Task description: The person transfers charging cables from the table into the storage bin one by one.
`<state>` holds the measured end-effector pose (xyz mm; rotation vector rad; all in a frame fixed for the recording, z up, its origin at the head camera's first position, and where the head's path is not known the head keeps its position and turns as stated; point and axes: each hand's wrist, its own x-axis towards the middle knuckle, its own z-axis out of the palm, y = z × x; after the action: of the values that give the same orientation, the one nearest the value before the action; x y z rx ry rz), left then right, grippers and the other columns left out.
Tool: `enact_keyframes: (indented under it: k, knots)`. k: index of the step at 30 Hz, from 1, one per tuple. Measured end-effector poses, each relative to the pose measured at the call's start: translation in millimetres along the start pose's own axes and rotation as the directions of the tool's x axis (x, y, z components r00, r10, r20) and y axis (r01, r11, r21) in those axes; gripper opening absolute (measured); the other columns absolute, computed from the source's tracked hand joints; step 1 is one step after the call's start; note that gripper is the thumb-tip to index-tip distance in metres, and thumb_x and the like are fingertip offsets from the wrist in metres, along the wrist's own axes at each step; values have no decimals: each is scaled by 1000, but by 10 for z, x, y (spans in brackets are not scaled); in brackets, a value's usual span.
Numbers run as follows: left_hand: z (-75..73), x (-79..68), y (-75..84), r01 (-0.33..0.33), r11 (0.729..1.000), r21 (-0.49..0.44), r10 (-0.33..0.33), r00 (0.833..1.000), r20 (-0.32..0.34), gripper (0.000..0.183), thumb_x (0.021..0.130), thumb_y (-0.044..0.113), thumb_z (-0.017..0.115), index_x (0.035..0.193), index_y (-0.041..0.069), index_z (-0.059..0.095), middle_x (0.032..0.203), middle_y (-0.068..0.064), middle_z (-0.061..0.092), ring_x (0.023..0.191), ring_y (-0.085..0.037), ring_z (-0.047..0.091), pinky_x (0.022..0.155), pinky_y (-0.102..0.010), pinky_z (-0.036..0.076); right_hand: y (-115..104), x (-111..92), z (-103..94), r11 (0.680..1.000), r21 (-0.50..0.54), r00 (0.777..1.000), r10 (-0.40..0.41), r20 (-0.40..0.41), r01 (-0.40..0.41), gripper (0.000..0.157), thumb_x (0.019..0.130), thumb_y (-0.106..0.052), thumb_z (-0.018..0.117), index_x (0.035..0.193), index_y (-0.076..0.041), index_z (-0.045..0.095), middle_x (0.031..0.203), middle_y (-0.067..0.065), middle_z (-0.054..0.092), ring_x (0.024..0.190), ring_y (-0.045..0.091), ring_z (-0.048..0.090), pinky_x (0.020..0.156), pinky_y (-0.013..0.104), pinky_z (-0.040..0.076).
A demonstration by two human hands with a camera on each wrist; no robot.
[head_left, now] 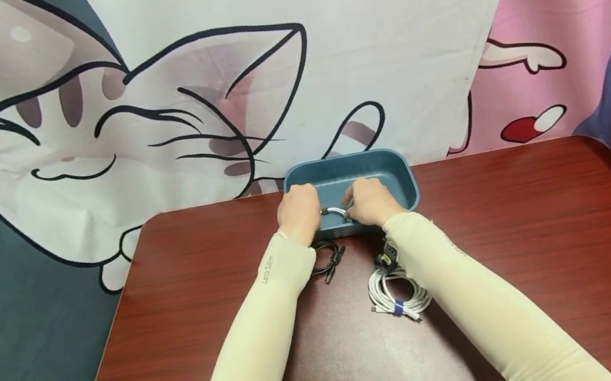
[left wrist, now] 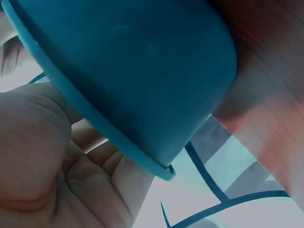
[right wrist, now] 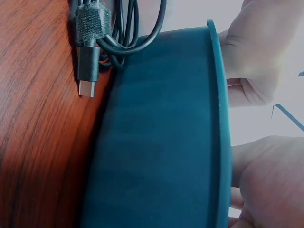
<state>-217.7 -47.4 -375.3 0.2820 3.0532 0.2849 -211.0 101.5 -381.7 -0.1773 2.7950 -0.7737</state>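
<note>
A blue-green rectangular box (head_left: 410,190) stands at the table's far edge, and both hands reach into it over its near rim. My left hand (head_left: 299,210) is in the left half, its fingers bent down and their tips hidden. The right hand (head_left: 373,201) is a little to the right, fingers curled downward. A short curve of whitish cable (head_left: 336,211) spans the gap between them, each end running to a hand. In both wrist views, the box wall (left wrist: 142,71) hides the fingertips and whatever they grip.
In front of the box lies a bundled black cable (head_left: 330,258). A coiled white cable (head_left: 398,300) with a blue strap is nearer me. Beside the right forearm sits a black item (head_left: 387,257) with a yellow mark. A printed cloth (head_left: 410,51) hangs behind the table.
</note>
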Motion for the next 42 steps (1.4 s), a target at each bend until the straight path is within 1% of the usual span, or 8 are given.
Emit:
enact_keyframes:
  k: [9, 17, 21, 25, 27, 29, 34, 42]
  knots:
    - [-65, -70, -16, -38, 999, -1, 38, 996, -82, 16, 99, 4, 59, 95, 3, 75, 83, -14, 73, 71, -29, 72, 58, -39, 58, 1, -127, -100, 999, 15, 999, -36, -29, 36, 30, 89, -11, 74, 118, -3, 73, 101, 13, 75, 98, 30, 69, 85, 45, 54]
    - [-177, -214, -1, -84, 996, -19, 80, 984, -159, 18, 96, -1, 59, 87, 1, 74, 77, -16, 70, 65, -30, 70, 53, -37, 56, 54, -283, -146, 993, 41, 989, -106, -106, 111, 33, 87, -8, 75, 119, 1, 70, 99, 16, 74, 97, 32, 69, 84, 46, 54]
    - [-224, -291, 2, -102, 995, -4, 99, 976, -191, 19, 96, -1, 59, 85, 2, 75, 76, -16, 69, 65, -30, 70, 53, -37, 56, 48, -387, -176, 990, 64, 983, -116, -140, 126, 35, 86, -8, 76, 120, 1, 70, 100, 15, 74, 96, 32, 70, 84, 47, 54]
    - [-263, -378, 14, -108, 994, -23, 99, 966, -239, 17, 94, -1, 61, 84, 3, 74, 77, -16, 70, 67, -32, 70, 54, -39, 56, 45, -487, -219, 985, 100, 972, -121, -203, 144, 35, 86, -6, 77, 119, 0, 70, 103, 16, 74, 96, 30, 70, 83, 45, 55]
    - [-281, -430, 24, -114, 993, -44, 99, 960, -261, 14, 94, 0, 62, 86, 4, 73, 79, -15, 71, 68, -33, 70, 55, -40, 56, 47, -534, -242, 979, 118, 962, -134, -238, 165, 34, 85, -4, 77, 117, 1, 71, 103, 16, 74, 95, 29, 71, 83, 44, 55]
    - [-298, -488, 38, -126, 990, -68, 102, 955, -280, 11, 93, 1, 64, 93, 4, 75, 86, -15, 73, 71, -33, 71, 56, -40, 56, 63, -580, -253, 972, 132, 954, -154, -257, 192, 32, 84, -2, 77, 115, 2, 71, 101, 16, 74, 93, 28, 72, 81, 43, 56]
    - [-341, -636, 68, -144, 983, -114, 104, 948, -300, 20, 91, 3, 70, 111, 4, 75, 96, -15, 74, 74, -33, 72, 58, -39, 57, 96, -703, -286, 964, 136, 945, -185, -271, 228, 29, 84, -3, 77, 112, 2, 72, 98, 15, 74, 88, 26, 73, 79, 42, 57]
    - [-323, -794, 87, -153, 982, -114, 110, 941, -320, 21, 90, 8, 74, 110, 3, 74, 96, -14, 73, 80, -35, 72, 64, -44, 57, 177, -897, -331, 966, 123, 944, -189, -271, 229, 31, 84, -3, 78, 114, 0, 71, 101, 13, 75, 87, 25, 74, 77, 42, 57]
